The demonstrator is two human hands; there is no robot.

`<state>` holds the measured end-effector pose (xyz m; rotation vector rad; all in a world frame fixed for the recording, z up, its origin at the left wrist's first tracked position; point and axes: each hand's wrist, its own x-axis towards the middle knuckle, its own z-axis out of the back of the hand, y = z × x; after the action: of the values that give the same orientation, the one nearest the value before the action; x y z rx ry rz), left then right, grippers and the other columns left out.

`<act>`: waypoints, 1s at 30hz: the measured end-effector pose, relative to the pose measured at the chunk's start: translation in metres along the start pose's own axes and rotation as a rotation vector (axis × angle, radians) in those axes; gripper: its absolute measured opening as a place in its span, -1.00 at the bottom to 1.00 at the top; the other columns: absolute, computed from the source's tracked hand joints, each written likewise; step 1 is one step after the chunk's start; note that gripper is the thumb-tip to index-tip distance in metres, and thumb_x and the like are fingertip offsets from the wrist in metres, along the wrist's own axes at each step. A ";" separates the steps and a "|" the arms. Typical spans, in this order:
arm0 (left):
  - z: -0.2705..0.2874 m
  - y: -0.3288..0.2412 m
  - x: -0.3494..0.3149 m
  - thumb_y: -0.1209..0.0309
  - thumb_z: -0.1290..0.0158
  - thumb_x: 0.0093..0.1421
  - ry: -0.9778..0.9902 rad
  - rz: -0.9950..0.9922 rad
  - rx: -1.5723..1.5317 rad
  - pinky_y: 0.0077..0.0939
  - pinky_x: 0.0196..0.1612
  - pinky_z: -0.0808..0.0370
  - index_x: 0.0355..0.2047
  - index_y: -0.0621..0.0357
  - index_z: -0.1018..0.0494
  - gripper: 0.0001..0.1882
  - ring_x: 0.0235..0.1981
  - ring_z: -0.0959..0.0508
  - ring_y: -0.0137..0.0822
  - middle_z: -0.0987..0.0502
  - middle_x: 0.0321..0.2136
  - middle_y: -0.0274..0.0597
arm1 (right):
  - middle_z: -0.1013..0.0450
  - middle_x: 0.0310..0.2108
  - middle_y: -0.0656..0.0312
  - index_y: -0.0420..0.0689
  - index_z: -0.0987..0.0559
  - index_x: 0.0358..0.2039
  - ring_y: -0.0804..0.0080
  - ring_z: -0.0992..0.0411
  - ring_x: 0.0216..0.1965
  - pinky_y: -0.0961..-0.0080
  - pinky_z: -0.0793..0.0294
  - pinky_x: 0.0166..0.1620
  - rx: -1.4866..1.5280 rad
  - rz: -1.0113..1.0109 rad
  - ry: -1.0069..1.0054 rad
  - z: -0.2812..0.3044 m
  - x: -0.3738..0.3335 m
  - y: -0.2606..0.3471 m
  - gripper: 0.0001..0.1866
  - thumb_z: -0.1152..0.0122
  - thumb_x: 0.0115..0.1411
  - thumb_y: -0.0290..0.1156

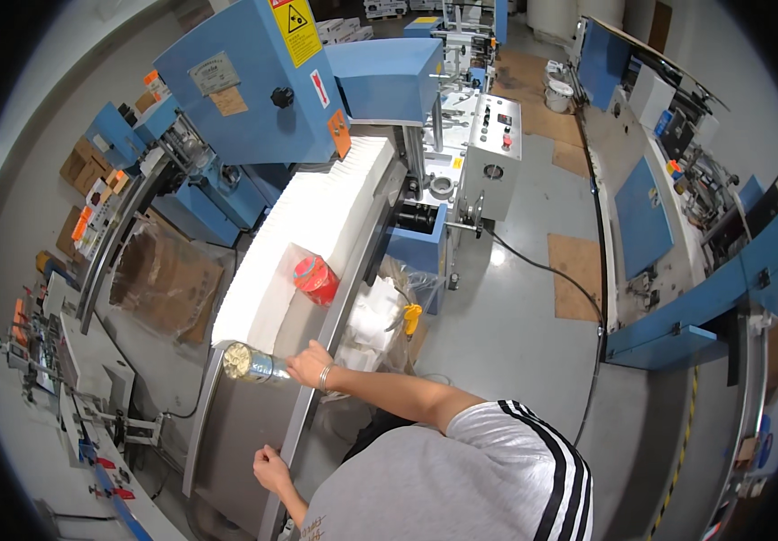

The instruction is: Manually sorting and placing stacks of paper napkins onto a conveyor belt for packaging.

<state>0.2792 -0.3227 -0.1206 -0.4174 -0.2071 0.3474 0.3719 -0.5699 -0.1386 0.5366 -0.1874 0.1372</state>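
Note:
A clear bottle (256,364) with pale, crumbly contents lies sideways against the front end of a long row of white folded sheets (267,261). Around its right end, my right hand (308,362) is closed. My left hand (270,469) is curled over the right edge of the grey metal trough (240,442), fingers closed, and I see nothing in them. Farther up the trough, a red cylindrical container (315,279) leans against the row of sheets, with a clear sheet-like piece beside it.
The row runs under a blue machine housing (244,86). At its right stands a grey control box (494,153) with buttons. Below the trough's right side hang a plastic bag (371,316) and a yellow-handled tool (411,317). A black cable (542,261) crosses the floor.

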 end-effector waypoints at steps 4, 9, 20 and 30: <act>-0.003 0.003 0.003 0.18 -0.03 0.16 0.007 0.009 -0.018 -0.16 -0.37 -0.44 -0.49 0.14 -0.53 -0.71 -0.45 -0.56 0.00 -0.57 -0.53 -0.07 | -0.48 -0.67 0.18 0.02 -0.52 -0.48 0.21 -0.45 -0.60 0.34 -0.19 -0.25 0.002 -0.001 0.002 -0.002 0.001 -0.001 -0.78 0.00 0.19 -0.18; 0.001 -0.006 0.000 0.16 -0.02 0.16 0.014 0.038 -0.009 -0.16 -0.35 -0.45 -0.50 0.13 -0.53 -0.70 -0.44 -0.57 0.00 -0.58 -0.53 -0.08 | -0.49 -0.66 0.17 0.02 -0.53 -0.48 0.21 -0.45 -0.59 0.32 -0.21 -0.25 -0.006 -0.006 0.013 -0.003 0.003 -0.003 -0.77 0.01 0.19 -0.17; 0.012 -0.003 -0.005 0.19 0.00 0.16 0.089 0.075 -0.044 -0.25 -0.35 -0.43 -0.47 0.13 -0.56 -0.71 -0.46 -0.55 -0.12 -0.57 -0.54 -0.12 | -0.48 -0.66 0.19 0.04 -0.53 -0.53 0.21 -0.43 -0.60 0.26 -0.25 -0.30 -0.024 0.044 -0.019 -0.017 -0.003 0.000 -0.80 -0.02 0.14 -0.21; 0.005 -0.014 0.003 0.13 -0.01 0.16 0.133 0.160 -0.136 -0.29 -0.34 -0.47 -0.44 0.06 -0.56 -0.71 -0.46 -0.58 -0.15 -0.58 -0.54 -0.17 | -0.52 -0.60 0.21 0.05 -0.56 -0.44 0.20 -0.51 -0.50 0.23 -0.27 -0.28 -0.048 -0.012 0.053 0.002 0.006 -0.011 -0.81 -0.05 0.13 -0.17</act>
<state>0.2851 -0.3318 -0.1099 -0.5915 -0.0680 0.4629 0.3792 -0.5799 -0.1417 0.4852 -0.1353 0.1353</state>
